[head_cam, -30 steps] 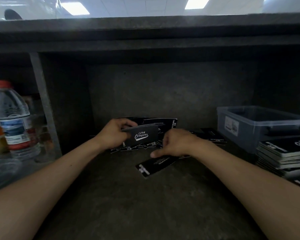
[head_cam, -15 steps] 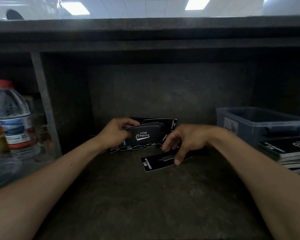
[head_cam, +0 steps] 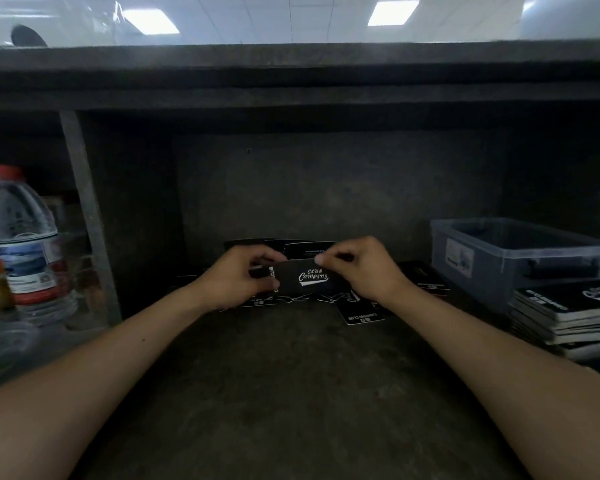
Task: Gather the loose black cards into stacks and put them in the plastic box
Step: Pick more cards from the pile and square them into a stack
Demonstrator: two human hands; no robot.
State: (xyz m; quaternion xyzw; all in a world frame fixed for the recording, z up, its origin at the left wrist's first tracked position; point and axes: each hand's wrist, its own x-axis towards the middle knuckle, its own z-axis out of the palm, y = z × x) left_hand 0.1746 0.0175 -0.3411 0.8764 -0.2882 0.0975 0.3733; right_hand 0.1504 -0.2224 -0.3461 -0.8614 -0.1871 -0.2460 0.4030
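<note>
A small stack of black cards (head_cam: 309, 277), the top one printed "Club Camping", is gripped at its left end by the left hand (head_cam: 238, 278). Its upper edge is pinched by the curled fingers of the right hand (head_cam: 364, 268), just above a dark shelf (head_cam: 291, 393). More loose cards (head_cam: 362, 315) are seen lying flat on the shelf beneath and beside the hands. The clear plastic box (head_cam: 520, 251) is set at the right, well apart from the held stack, with a pile of black booklets (head_cam: 568, 313) nearer the camera. A water bottle (head_cam: 25, 244) is seen at far left.
</note>
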